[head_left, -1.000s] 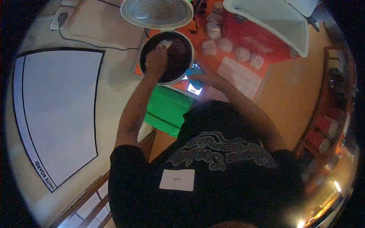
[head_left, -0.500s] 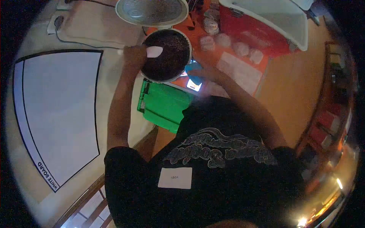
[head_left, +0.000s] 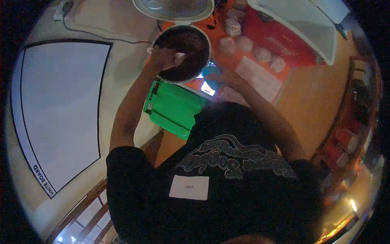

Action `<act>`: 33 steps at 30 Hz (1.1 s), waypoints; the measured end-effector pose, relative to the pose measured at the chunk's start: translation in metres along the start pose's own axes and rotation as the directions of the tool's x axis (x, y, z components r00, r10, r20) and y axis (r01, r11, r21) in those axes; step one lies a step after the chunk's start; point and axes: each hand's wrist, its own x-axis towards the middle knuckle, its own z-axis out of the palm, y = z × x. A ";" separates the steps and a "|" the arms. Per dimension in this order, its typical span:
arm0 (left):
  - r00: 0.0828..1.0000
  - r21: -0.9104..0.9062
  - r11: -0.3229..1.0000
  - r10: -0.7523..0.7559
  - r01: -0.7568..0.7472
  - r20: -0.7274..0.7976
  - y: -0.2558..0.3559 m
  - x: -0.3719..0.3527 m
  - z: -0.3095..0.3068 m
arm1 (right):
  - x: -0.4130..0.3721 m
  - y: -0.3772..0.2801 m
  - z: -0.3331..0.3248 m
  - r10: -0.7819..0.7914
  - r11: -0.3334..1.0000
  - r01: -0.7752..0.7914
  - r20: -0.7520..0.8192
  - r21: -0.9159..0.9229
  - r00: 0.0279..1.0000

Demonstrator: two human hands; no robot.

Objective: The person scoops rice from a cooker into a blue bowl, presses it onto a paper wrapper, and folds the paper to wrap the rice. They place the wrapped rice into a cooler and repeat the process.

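My left hand [head_left: 162, 59] is over the open round cooker [head_left: 209, 53], closed around a white paddle-like scoop [head_left: 180, 55]. Much of the scoop is hidden by my fingers, with a pale end showing at the left of the hand. The cooker's inside is dark, and its contents cannot be made out clearly. Its lid [head_left: 174, 10] is tipped up at the back. Just right of the cooker, my right hand [head_left: 225, 77] grips a small blue cup [head_left: 211, 75], slightly blurred. Close beneath the cup, a lit screen [head_left: 208, 88] glows.
Several clear-wrapped bundles [head_left: 244, 43] and a pale sheet [head_left: 260, 77] lie on the orange surface. A red container with a white rim [head_left: 321, 49] stands at the back right. Near my body is a green bin [head_left: 174, 107]. A whiteboard [head_left: 61, 110] hangs at left; a cord [head_left: 101, 38] runs above.
My left hand has moved right, further over the cooker, with the scoop. The right hand still holds the blue cup beside the cooker. The whole view has shifted slightly.
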 end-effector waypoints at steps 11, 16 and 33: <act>0.969 -0.103 0.964 0.246 -0.244 0.015 0.004 0.042 0.048 | -0.014 -0.023 0.002 -0.008 0.995 0.006 0.020 0.096 1.000; 0.978 -0.194 0.963 0.201 -0.188 0.052 0.005 0.024 0.024 | -0.012 -0.028 -0.002 0.001 0.978 -0.005 0.022 0.209 1.000; 0.991 -0.458 0.884 0.036 -0.092 -0.130 -0.052 -0.033 -0.041 | 0.065 -0.079 0.039 -0.152 0.984 0.176 -0.472 0.007 0.868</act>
